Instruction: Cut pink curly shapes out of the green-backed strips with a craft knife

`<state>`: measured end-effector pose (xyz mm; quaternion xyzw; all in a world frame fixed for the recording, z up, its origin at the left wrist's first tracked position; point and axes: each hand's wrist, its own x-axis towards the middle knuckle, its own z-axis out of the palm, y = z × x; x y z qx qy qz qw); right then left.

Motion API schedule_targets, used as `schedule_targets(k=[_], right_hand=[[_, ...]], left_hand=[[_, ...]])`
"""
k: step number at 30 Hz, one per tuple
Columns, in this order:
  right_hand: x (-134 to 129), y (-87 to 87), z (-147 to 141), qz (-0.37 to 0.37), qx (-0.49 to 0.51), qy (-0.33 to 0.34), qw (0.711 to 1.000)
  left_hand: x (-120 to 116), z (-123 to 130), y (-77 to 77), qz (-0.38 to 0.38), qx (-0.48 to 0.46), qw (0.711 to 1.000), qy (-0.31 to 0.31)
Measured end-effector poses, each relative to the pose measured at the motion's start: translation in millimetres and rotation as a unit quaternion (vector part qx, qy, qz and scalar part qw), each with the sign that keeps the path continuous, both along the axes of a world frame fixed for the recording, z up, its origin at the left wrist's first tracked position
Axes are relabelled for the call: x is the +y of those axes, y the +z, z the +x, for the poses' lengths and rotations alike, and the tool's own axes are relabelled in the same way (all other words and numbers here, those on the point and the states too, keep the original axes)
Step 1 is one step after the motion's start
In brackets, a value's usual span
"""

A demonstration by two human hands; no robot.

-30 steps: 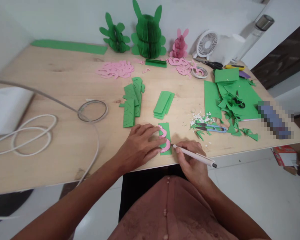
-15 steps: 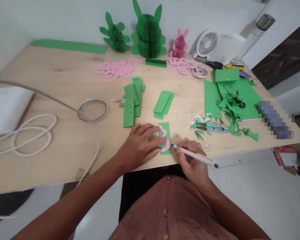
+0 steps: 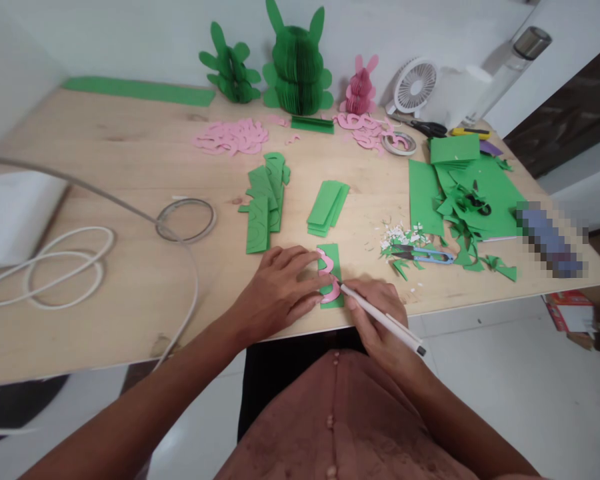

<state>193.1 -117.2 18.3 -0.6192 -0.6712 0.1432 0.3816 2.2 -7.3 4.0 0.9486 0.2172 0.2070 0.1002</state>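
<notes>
A pink curved cutout (image 3: pixel 335 291) lies on a green paper strip (image 3: pixel 332 253) at the table's front edge. My left hand (image 3: pixel 280 290) rests flat with fingers spread, its fingertips pressing on the cutout and strip. In my right hand (image 3: pixel 377 313) is a white pen (image 3: pixel 385 321), its tip at the cutout's right edge. Behind the strip sits a small stack of blank green strips (image 3: pixel 327 205). Green pieces with drawn curved lines (image 3: pixel 258 223) are piled to its left.
Blue-handled snips (image 3: pixel 430 255) lie among green and white scraps (image 3: pixel 403 237) on the right. Pink cutouts (image 3: pixel 235 137), green paper figures (image 3: pixel 300 73), a pink figure (image 3: pixel 360 90) and a fan (image 3: pixel 415 87) are at the back. A white cable (image 3: pixel 70 230) coils on the left.
My right hand has shifted slightly left, and the pen tip has moved up and left along the cutout's edge. My left hand stays in place.
</notes>
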Motion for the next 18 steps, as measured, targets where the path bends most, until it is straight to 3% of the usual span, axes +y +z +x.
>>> schedule_targets(k=[18], right_hand=[[0.1,-4.9,-2.6,0.034,-0.073,0.011,0.997]], left_hand=[[-0.3,1.8,2.0,0.010,0.013,1.000,0.002]])
